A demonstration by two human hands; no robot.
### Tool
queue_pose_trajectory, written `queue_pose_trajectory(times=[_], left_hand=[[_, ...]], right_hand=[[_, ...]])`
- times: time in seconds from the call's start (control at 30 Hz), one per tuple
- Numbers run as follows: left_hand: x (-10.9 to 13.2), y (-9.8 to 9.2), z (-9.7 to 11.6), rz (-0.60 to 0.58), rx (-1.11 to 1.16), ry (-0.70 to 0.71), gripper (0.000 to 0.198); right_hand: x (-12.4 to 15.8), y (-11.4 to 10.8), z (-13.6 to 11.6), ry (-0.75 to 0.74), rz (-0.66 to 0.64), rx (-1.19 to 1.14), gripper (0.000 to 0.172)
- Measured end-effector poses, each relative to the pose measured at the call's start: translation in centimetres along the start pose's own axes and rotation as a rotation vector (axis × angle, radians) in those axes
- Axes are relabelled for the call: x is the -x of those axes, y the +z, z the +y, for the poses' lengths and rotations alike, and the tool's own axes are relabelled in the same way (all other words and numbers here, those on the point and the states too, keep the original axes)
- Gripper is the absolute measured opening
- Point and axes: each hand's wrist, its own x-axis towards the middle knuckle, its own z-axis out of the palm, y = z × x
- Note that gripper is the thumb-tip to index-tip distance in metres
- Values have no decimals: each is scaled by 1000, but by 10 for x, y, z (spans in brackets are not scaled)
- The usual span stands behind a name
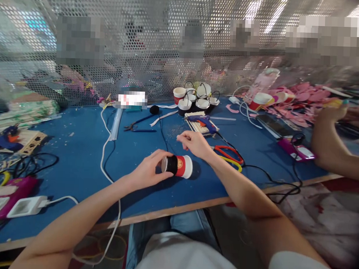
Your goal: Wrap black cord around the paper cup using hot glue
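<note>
On its side on the blue table lies a paper cup [184,167], red and white with a gold emblem and a black band round one end. My left hand [150,169] grips the cup by that black end, thumb in front and fingers behind. Just above and behind the cup, my right hand [195,143] is raised with its fingers curled together; whatever they pinch, if anything, is hidden. From a small black ball [154,109], a thin black cord [162,130] runs over the table towards the cup.
Behind my right hand a blue glue gun [202,121] rests on pale sticks. Red-and-yellow-handled scissors [230,154] lie by my right forearm. Pliers [138,126], several cups with black handles [202,103] and a white cable [103,159] surround the workspace. Another person's arm [329,136] is at right.
</note>
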Motion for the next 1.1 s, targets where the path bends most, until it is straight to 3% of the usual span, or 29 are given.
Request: queue_pose_trajectory(times=[0.07,0.17,0.27,0.37,0.47,0.67,0.77,0.87,0.93,1.1], left_hand=[[-2,-3,-2,40,22,-7,45],[-4,-8,-7,76,18,-25,44],[-6,-11,-14,126,1,-48,45],[-7,-12,-21,172,-24,-63,47],[-7,-11,-25,208,-62,-48,48],[-7,-9,-29,271,-198,12,48],[-7,-9,-32,298,-269,37,45],[-8,-11,-35,317,-322,64,44],[-8,-12,-36,320,-343,97,42],[-9,-12,-39,300,-355,140,38]], right_hand=[[-4,-20,3,21,133,89,31],[-15,-52,14,102,316,470,33],[-28,-73,32,208,284,655,29],[-38,-74,51,309,222,699,23],[-40,-67,61,359,239,725,26],[-35,-66,68,351,346,667,38],[-29,-69,62,290,407,462,45],[-18,-68,40,198,316,170,37],[-7,-64,19,191,196,158,25],[9,-49,-19,188,-14,-23,25]])
